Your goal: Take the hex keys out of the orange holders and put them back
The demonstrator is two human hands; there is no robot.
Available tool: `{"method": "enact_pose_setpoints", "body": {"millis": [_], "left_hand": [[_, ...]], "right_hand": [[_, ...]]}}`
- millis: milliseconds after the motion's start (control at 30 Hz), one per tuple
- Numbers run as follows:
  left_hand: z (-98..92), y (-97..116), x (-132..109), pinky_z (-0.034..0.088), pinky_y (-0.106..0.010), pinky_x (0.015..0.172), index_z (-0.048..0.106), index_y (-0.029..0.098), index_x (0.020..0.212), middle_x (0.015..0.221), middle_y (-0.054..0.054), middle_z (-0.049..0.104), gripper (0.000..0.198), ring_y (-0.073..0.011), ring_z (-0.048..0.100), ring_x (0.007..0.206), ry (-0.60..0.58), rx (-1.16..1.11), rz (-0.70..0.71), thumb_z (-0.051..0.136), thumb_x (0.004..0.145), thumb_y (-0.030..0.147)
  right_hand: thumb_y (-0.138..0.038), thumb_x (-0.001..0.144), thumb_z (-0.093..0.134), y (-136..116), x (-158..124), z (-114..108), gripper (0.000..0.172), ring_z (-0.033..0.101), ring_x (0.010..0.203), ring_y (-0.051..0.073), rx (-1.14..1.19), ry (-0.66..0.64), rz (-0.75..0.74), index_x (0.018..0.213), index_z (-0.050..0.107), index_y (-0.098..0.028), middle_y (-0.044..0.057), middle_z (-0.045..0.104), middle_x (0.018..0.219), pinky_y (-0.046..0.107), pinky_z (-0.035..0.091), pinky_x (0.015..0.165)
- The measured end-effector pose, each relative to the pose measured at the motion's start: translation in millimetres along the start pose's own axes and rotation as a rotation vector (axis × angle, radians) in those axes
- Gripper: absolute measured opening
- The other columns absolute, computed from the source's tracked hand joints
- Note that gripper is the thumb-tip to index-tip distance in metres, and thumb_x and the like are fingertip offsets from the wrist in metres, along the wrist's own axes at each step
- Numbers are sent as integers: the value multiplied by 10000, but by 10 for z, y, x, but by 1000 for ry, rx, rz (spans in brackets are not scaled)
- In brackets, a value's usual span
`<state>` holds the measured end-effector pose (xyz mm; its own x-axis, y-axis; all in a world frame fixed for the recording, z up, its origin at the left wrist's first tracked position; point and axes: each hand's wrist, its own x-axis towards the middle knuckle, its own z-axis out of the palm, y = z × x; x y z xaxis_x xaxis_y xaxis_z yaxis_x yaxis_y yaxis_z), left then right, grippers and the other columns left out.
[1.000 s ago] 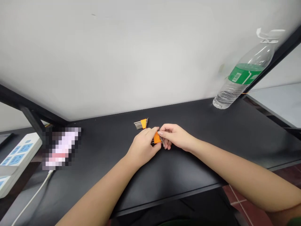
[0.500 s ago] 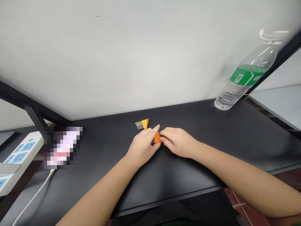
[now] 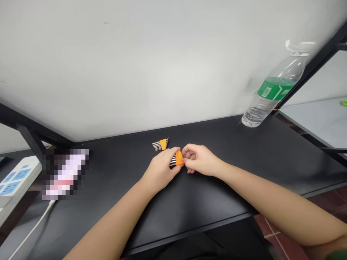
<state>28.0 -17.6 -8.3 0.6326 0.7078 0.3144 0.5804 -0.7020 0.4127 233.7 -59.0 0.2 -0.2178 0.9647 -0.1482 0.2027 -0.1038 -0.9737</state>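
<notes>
A hex key set in an orange holder (image 3: 179, 158) lies between my hands, low over the black tabletop. My left hand (image 3: 162, 167) grips it from the left, thumb below the holder and forefinger above, with silver shafts showing in between. At the holder's right end, where the short bent ends are, my right hand (image 3: 200, 159) pinches with thumb and forefinger, its other fingers curled. My fingertips partly hide what is pinched there. A second hex key set (image 3: 162, 143) rests on the table just beyond my left hand, its shafts pointing left.
A large water bottle with a green label (image 3: 275, 88) stands at the back right by the wall. On the left lie a blurred-out phone-like object (image 3: 66, 173) with a white cable (image 3: 34, 227) and a white power strip (image 3: 20, 177). Black frame bars flank the table (image 3: 217, 206).
My right hand has shifted its fingers at the holder's end, opening a gap between forefinger and thumb. More of the orange holder and shafts shows now. The camera view has shifted slightly.
</notes>
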Motion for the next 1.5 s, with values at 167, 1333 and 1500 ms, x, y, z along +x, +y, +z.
{"method": "enact_pose_setpoints", "body": {"millis": [167,1333,1500], "left_hand": [[-31,22,16,586,-348,982,589,212,1318,1249,-73,728,453,-225,724,1101,-30,-78,-2,664,872,238],[-39,-110,6,591,-360,955,589,240,1323,1235,-68,733,452,-244,729,1085,8,71,-44,676,885,313],[-35,-113,1,588,-336,933,586,245,1322,1225,-50,733,448,-223,730,1059,21,57,-38,673,887,303]], "right_hand": [[-163,831,637,4,16,-15,175,699,579,139,27,-35,29,998,615,-211,-28,679,748,264,599,560],[-130,900,557,-61,14,-309,123,656,784,207,-1393,14,-165,886,670,-174,83,676,951,306,382,590],[-150,933,545,-100,-39,-327,150,652,769,203,-1440,-26,-196,876,677,-190,73,671,930,308,359,577]]}}
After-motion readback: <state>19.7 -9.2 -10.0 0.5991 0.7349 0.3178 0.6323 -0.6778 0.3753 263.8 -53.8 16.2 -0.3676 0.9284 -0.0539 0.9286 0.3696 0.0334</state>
